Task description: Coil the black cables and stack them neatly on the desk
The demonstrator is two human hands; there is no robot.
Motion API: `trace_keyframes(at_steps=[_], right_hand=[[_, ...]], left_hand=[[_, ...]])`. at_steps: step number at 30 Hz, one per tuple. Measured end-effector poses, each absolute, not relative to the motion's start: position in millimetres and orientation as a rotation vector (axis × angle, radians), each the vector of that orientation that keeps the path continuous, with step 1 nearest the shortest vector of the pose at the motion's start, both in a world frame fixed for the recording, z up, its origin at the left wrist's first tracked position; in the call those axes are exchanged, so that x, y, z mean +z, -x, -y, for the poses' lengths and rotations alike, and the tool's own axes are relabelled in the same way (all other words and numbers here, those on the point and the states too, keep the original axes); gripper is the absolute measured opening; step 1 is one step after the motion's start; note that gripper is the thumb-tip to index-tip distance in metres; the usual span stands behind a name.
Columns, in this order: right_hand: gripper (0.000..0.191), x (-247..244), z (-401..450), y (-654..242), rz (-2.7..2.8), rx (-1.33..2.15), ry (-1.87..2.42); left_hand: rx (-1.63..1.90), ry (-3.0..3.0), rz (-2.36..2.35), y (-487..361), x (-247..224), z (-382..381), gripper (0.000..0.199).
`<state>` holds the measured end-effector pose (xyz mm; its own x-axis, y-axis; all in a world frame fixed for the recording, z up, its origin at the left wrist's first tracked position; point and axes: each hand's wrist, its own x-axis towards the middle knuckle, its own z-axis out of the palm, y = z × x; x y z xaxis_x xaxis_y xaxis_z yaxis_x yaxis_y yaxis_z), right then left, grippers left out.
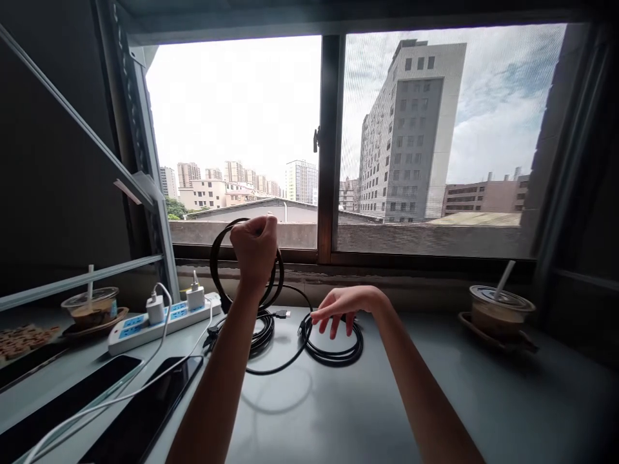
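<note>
My left hand is raised in front of the window, closed around a coil of black cable whose loops hang around and below the fist. From that coil a loose stretch of cable runs right to my right hand, then curves down and back left over the table. At the fingertips, my right thumb and index finger appear pinched on this cable, while the other fingers hang loosely. Under the right hand lies a second coiled black cable. Another black coil rests behind my left forearm, near a cable plug.
On the left a white power strip holds two chargers, with white cords crossing two dark phones or tablets. Iced drink cups stand at the left and right. A metal shelf post rises beside the window.
</note>
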<state>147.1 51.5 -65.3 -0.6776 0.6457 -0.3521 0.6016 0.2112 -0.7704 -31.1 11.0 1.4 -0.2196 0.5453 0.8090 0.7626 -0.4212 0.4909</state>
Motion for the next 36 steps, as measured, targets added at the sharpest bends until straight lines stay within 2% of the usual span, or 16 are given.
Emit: trace_keyframes(at_steps=[2, 4, 11, 15, 18, 21, 24, 31, 36], right_hand=[[0.066, -65.5, -51.6, -142.4, 2.473, 1.494, 1.141], [0.065, -65.1, -51.2, -138.7, 2.476, 1.463, 1.112], [0.064, -67.8, -50.3, -133.8, 2.381, 1.450, 1.841], [0.055, -75.4, -55.7, -125.0, 2.498, 1.533, 1.422], [0.041, -73.2, -55.3, -116.5, 2.416, 1.482, 1.065], [0.030, -59.9, -48.3, -114.6, 2.217, 1.324, 0.791], [0.031, -37.7, -32.5, -124.7, 1.964, 1.018, 0.568], [0.034, 5.5, 36.3, -186.4, 1.547, 0.530, 0.453], [0.026, 11.7, 77.2, -215.3, 1.348, 0.326, 0.459]], left_hand=[[-2.119, 1.849, 1.290, 28.8, 0.6, -5.5, 0.042], [-2.337, 1.874, 1.089, 24.6, 0.5, 1.9, 0.046], [-2.486, 1.770, 0.712, 17.2, 6.7, 24.9, 0.044], [-2.528, 1.705, 0.614, 23.8, 9.6, 27.8, 0.042], [-2.576, 1.657, 0.562, 27.7, 12.2, 31.1, 0.043], [-2.654, 1.601, 0.485, 29.7, 16.8, 40.4, 0.044], [-2.731, 1.551, 0.476, 30.9, 21.6, 53.4, 0.045], [-2.948, 1.069, 0.340, 32.3, 25.0, 60.8, 0.039], [-2.890, 1.228, 0.324, 36.4, 20.7, 49.2, 0.035]])
